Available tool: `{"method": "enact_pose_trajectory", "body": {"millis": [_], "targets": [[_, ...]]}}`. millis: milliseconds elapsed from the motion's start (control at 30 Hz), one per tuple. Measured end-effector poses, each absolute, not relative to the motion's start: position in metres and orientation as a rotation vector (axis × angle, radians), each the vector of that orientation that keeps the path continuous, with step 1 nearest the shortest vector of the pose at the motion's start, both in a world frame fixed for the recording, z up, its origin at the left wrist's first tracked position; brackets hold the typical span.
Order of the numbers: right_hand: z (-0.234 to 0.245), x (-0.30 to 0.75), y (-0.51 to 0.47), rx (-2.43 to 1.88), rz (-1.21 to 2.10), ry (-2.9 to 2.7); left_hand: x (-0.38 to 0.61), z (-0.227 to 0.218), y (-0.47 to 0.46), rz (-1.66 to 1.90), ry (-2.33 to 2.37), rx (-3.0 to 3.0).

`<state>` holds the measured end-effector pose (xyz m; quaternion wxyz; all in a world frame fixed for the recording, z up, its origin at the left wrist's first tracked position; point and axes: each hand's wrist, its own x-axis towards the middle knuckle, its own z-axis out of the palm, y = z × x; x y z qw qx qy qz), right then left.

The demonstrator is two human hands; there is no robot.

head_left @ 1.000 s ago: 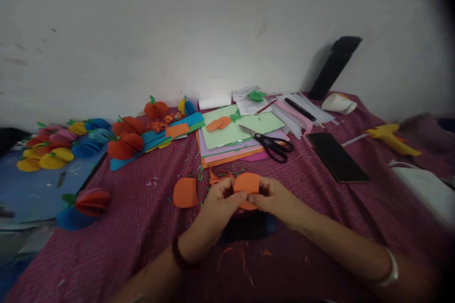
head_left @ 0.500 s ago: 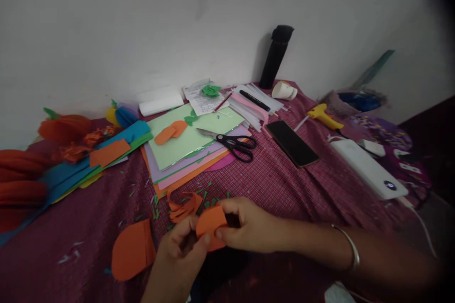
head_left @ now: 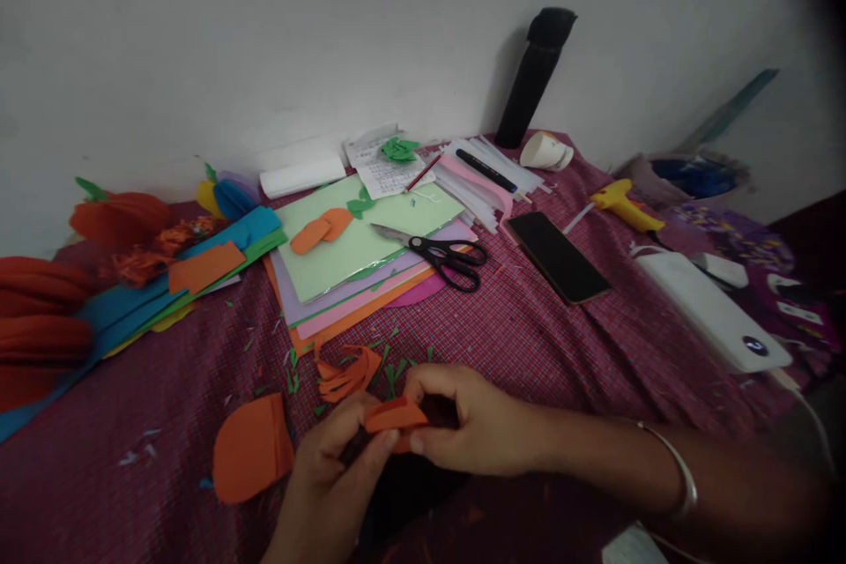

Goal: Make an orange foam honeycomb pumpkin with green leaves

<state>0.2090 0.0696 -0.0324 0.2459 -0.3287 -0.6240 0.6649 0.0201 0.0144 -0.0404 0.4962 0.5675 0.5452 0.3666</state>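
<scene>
Between my two hands is a small piece of orange paper (head_left: pixel 397 414), bent over so that its edge faces me. My left hand (head_left: pixel 340 458) pinches its left side between thumb and fingers. The right side is gripped by my right hand (head_left: pixel 466 423), thumb below and fingers curled above. Just left of my left hand lies a stack of rounded orange paper pieces (head_left: pixel 248 449) on the cloth. Beyond my hands are curled orange paper strips (head_left: pixel 347 373) and small green scraps (head_left: pixel 395 374).
Black-handled scissors (head_left: pixel 442 253) lie across stacked coloured sheets (head_left: pixel 310 273). Right of them are a phone (head_left: pixel 559 257), a yellow glue gun (head_left: pixel 627 204) and a white power bank (head_left: pixel 710 308). A black cylinder (head_left: pixel 537 75) stands by the wall. Orange paper pumpkins (head_left: pixel 119 218) sit at the left.
The orange paper in my hands was flat towards me and is now folded or tilted, showing a narrow edge. The camera view has shifted slightly.
</scene>
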Motion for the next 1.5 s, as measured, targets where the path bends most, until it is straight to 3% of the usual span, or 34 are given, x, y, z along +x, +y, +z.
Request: {"method": "enact_pose_trajectory", "body": {"millis": [500, 867, 1200, 1333, 1500], "targets": [[-0.034, 0.214, 0.070, -0.568, 1.965, -1.397, 0.016, -0.038, 0.013, 1.326, 1.036, 1.939], [-0.032, 0.214, 0.071, -0.570, 1.980, -1.463, 0.016, -0.036, 0.007, 1.213, 1.015, 2.099], [-0.027, 0.221, 0.072, -0.603, 2.009, -1.508, 0.025, -0.033, -0.002, 1.059, 1.265, 0.943], [-0.023, 0.219, 0.068, -0.667, 1.720, -1.705, 0.026, -0.040, 0.000, 1.056, 1.176, 0.712], [-0.026, 0.209, 0.061, -0.869, 1.433, -1.877, 0.030, -0.037, 0.002, 1.064, 1.231, 0.853]]}}
